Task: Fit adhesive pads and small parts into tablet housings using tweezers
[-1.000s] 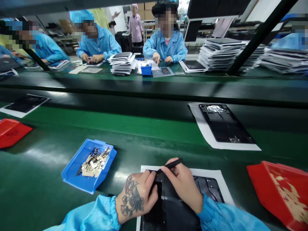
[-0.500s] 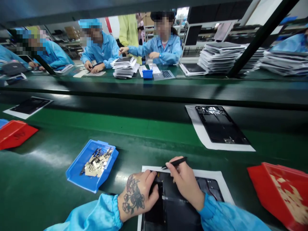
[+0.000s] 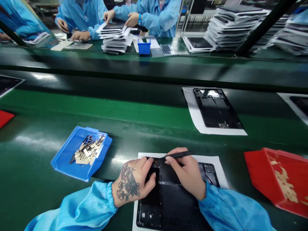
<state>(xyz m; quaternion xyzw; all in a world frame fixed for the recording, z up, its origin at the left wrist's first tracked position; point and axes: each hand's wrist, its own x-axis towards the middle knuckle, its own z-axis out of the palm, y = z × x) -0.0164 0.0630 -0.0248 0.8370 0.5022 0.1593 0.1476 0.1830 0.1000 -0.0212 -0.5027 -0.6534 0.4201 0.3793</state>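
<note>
A black tablet housing [image 3: 178,205] lies on a white sheet [image 3: 225,175] in front of me, its inner parts facing up. My left hand [image 3: 133,181], tattooed on the back, rests over its upper left part. The index fingertip touches near the top edge, and the thumb sits apart from it. Between thumb and fingers of my right hand [image 3: 186,171] is a slim black pointed tool [image 3: 181,154], nearly level. Its tip points left at the upper edge, close to my left fingertips. What exactly the tip touches is too small to make out.
Left stands a blue bin [image 3: 64,160] of small pale and dark strips; right, a red bin [image 3: 260,175] of cream pieces. Another tablet housing [image 3: 220,112] lies on paper farther back. Across the green bench [image 3: 134,128], co-workers in blue sit by stacked papers and panels [image 3: 235,29].
The view has tilted down and shifted. The tool now lies flatter in my right hand. My left hand stays at the upper left of the housing. Across the bench, a co-worker's hands have reached the stack.
</note>
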